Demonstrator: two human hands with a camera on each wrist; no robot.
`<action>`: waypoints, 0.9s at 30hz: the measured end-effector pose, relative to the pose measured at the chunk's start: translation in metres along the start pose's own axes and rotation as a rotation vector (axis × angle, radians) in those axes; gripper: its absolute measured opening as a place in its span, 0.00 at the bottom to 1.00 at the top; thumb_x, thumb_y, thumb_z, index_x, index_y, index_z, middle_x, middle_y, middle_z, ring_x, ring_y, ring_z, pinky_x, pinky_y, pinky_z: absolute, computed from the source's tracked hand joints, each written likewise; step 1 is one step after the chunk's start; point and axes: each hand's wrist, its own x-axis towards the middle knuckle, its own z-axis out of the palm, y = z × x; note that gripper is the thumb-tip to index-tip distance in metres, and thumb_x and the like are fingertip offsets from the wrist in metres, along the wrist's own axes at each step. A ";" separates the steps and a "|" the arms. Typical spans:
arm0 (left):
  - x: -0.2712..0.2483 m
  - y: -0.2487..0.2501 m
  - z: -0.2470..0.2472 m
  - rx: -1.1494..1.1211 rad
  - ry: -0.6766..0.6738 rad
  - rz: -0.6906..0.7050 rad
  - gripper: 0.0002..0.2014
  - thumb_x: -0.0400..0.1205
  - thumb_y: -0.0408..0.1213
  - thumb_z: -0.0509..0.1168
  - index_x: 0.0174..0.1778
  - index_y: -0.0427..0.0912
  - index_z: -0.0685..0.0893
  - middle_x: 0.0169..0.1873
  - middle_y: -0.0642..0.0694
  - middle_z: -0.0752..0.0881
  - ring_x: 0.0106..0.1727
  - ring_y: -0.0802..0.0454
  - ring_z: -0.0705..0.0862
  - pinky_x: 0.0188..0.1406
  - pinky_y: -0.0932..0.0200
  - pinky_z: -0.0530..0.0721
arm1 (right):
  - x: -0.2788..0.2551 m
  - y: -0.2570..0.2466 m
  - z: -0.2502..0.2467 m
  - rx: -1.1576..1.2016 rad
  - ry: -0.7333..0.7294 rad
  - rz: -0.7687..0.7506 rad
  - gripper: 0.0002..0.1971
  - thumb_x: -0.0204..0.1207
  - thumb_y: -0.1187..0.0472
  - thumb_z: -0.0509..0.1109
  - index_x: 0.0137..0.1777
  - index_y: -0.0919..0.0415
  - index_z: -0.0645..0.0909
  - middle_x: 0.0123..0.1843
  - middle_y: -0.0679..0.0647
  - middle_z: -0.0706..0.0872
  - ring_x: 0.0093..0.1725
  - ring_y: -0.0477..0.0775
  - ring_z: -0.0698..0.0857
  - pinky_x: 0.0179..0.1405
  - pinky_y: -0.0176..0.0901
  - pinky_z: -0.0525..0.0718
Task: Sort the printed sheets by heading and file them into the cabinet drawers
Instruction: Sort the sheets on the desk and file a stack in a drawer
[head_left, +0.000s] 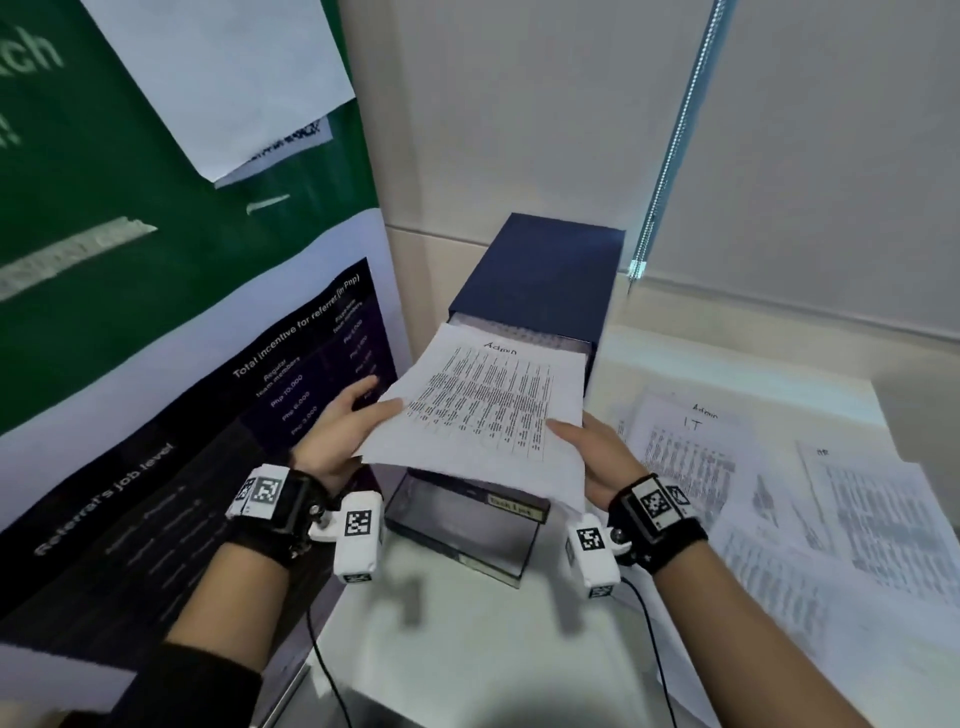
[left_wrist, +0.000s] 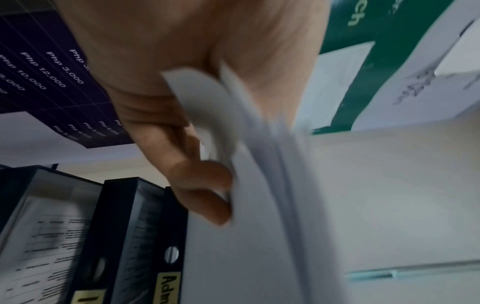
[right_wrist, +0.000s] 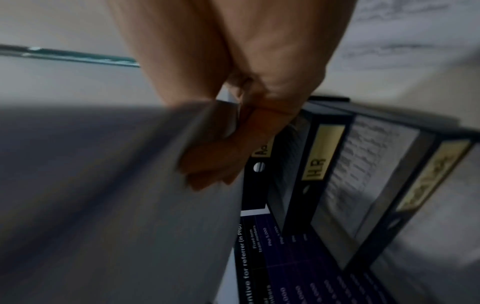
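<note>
I hold a thin stack of printed sheets (head_left: 488, 410) headed "Admin" by its two sides. My left hand (head_left: 382, 397) pinches the left edge, thumb on top; my right hand (head_left: 576, 441) grips the right edge. The stack's far edge hangs over the pulled-out top drawer (head_left: 545, 340) of a dark blue desktop cabinet (head_left: 540, 270). A lower drawer (head_left: 467, 525) also stands pulled out beneath the paper. In the wrist views, fingers (left_wrist: 202, 185) curl under the sheets (left_wrist: 259, 226), and drawer labels reading "Adm" (left_wrist: 167, 288) and "H.R" (right_wrist: 315, 166) show beside the right hand (right_wrist: 221, 164).
Loose printed sheets headed "I.T" (head_left: 696, 452) and others (head_left: 872, 509) are spread over the white table (head_left: 467, 649) to the right. A large poster (head_left: 208, 415) covers the wall close on the left. A blind chain (head_left: 675, 145) hangs behind the cabinet.
</note>
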 end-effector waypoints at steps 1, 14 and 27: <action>0.002 0.000 -0.004 -0.014 -0.009 -0.011 0.29 0.80 0.34 0.71 0.77 0.48 0.71 0.51 0.44 0.90 0.38 0.55 0.88 0.29 0.63 0.87 | 0.001 -0.003 0.002 0.043 -0.006 0.033 0.20 0.82 0.69 0.65 0.74 0.65 0.74 0.67 0.63 0.85 0.66 0.64 0.84 0.69 0.63 0.79; 0.045 0.035 0.022 -0.268 -0.166 -0.061 0.11 0.82 0.24 0.63 0.59 0.32 0.85 0.41 0.41 0.86 0.28 0.59 0.84 0.20 0.75 0.80 | -0.005 -0.057 0.011 0.228 -0.025 0.213 0.12 0.81 0.65 0.66 0.63 0.67 0.79 0.30 0.54 0.87 0.20 0.43 0.84 0.16 0.27 0.80; 0.120 0.027 0.078 0.728 0.298 0.590 0.25 0.62 0.46 0.84 0.54 0.54 0.85 0.59 0.46 0.68 0.57 0.50 0.75 0.65 0.59 0.75 | 0.080 -0.073 -0.009 0.120 0.338 0.006 0.11 0.75 0.76 0.72 0.52 0.64 0.76 0.31 0.56 0.83 0.22 0.43 0.82 0.25 0.29 0.85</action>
